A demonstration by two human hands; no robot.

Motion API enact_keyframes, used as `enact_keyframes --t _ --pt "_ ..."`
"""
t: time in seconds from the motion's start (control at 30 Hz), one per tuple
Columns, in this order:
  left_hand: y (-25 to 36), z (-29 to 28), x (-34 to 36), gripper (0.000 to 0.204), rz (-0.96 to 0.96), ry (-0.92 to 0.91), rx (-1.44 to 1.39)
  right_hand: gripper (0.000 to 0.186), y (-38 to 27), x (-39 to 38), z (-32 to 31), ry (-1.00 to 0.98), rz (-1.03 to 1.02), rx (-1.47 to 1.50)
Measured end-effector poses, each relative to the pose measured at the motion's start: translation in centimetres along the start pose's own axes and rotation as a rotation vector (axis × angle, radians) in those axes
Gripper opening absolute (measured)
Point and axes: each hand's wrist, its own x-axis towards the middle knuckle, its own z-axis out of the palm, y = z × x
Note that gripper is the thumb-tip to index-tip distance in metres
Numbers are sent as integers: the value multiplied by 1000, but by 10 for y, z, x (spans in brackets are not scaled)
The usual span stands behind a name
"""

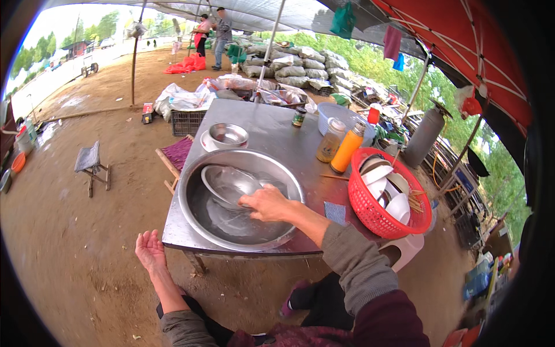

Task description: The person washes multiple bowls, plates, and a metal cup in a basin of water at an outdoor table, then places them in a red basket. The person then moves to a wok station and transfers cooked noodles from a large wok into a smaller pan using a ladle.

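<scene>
A large metal basin (188, 199) with water in it stands at the near left of the metal table. Inside it a smaller metal bowl (222, 180) lies tilted. My right hand (270, 203) reaches over the basin, its fingers closed on the right edge of that bowl; the fingertips are partly hidden. Off the table's near left corner, my left hand (151, 251) is held palm up with loosely bent fingers and nothing in it. Just behind the basin, another metal bowl (228, 134) sits on a white dish (207, 142).
On the right a red plastic basket (370, 215) holds several bowls and chopsticks, near an orange bottle (347, 149), a glass jar (330, 141) and a blue-checked cloth (335, 213). A folding stool (91, 162) stands left; two people (221, 37) stand far off beside stacked sacks (292, 72).
</scene>
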Motion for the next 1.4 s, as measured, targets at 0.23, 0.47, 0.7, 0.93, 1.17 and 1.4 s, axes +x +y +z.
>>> enact_keyframes --t 0.23,0.47,0.7,0.93,1.17,1.4 --pt "0 -20 27 28 -41 -165 -26 18 -8 10 1 324 92 249" --pt "1 -26 35 34 -32 -91 4 18 34 29 -42 982 554 1507" --pt "-3 -27 39 50 11 -103 58 18 166 -117 -113 1881 430 1756" --pt "-32 -64 87 40 313 -298 303 29 232 -339 -144 2558 367 1336" --pt "-35 -82 107 34 227 -183 145 50 207 -354 -117 2649 690 1494" --pt "-17 -35 37 29 -6 -126 -35 31 194 -242 -111 1733 487 1708"
